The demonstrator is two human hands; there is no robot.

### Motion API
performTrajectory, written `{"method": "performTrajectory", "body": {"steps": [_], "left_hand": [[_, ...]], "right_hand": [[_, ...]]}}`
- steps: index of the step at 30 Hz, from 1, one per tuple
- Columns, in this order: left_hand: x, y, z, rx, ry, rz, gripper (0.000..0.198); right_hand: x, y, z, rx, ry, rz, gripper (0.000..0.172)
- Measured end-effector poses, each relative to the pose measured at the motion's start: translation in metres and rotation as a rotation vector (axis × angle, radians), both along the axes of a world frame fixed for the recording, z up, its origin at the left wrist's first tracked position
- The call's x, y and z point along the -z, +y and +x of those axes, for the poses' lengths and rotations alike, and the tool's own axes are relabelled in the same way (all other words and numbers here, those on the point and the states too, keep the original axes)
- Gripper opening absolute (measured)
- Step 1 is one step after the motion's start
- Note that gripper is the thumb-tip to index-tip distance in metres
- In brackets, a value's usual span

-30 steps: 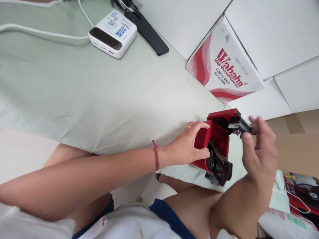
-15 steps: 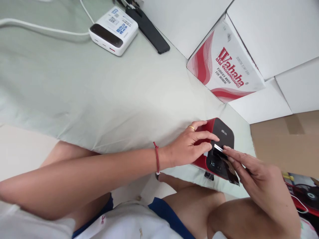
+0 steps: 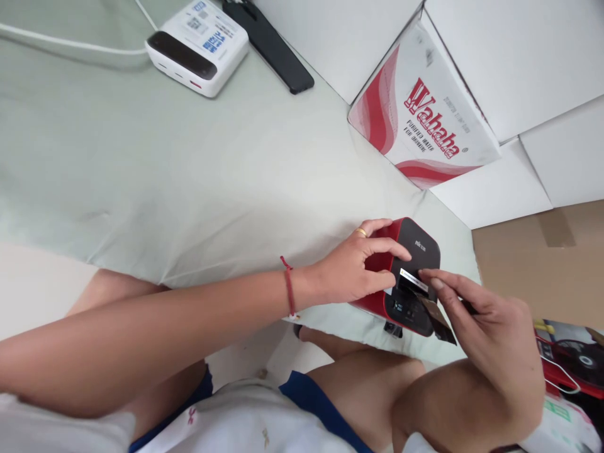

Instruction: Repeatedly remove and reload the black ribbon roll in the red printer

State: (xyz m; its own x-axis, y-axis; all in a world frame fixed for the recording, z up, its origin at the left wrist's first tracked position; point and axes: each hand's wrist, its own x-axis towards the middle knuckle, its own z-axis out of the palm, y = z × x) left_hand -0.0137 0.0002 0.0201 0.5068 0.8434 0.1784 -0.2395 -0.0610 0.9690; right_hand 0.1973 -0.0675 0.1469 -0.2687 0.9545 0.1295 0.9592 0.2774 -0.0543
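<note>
A red device [image 3: 427, 242] with a black end face lies on its side on the pale green cloth, a socket panel near its lower edge. My left hand [image 3: 361, 267] grips its red side, fingers spread over the edge onto the black face. My right hand [image 3: 476, 308] has thumb and forefinger pinched together at this face, beside a thin white printed strip [image 3: 414, 280]. What the pinch holds, if anything, is hidden. A dark, shiny flap [image 3: 438, 321] sticks out below those fingers, over the device's edge.
A white power bank [image 3: 198, 47] with a cable and a black phone-like slab [image 3: 271, 47] lie at the far left. White boxes, one a Wahaha carton [image 3: 415, 119], line the back. A brown cardboard box [image 3: 528, 270] stands at the right.
My right fingertips have drawn slightly back from the white strip, and more of it shows. My left hand keeps its place on the device. The whole view has shifted a little.
</note>
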Motion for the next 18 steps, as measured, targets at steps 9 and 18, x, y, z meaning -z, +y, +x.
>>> {"method": "performTrajectory", "body": {"steps": [9, 18], "left_hand": [[-0.007, 0.004, -0.011, 0.073, 0.022, -0.014, 0.102], [-0.012, 0.005, -0.012, 0.101, 0.116, -0.034, 0.103]], "right_hand": [[-0.020, -0.011, 0.001, -0.286, 0.118, -0.228, 0.024], [-0.001, 0.005, -0.004, -0.098, 0.307, -0.286, 0.024]]}}
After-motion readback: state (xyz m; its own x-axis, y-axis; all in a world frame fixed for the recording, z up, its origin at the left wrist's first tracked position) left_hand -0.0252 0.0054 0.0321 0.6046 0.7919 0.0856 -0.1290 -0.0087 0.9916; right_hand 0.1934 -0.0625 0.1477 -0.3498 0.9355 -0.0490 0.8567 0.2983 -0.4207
